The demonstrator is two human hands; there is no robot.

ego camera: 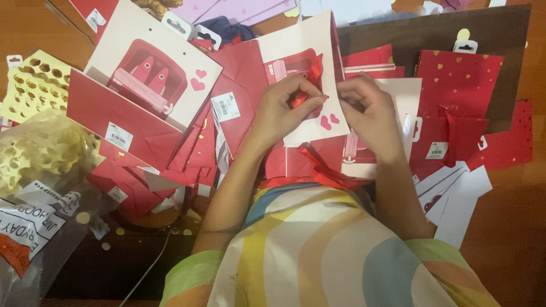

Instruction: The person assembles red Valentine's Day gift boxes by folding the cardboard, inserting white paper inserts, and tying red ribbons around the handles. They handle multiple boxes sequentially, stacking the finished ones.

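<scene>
The white gift bag (304, 85) (printed with a red picture and small hearts) stands tilted at the centre of the pile. The left hand (284, 105) lies on its front, fingers pinching a red ribbon (304, 91). The right hand (369, 111) grips the bag's right edge, fingers curled closed. Left of the bag lies a larger matching bag (151, 71); right of it, a red heart-dotted bag (458, 82).

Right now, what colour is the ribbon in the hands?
Red ribbon, pinched by left hand and right hand; head view.
</scene>
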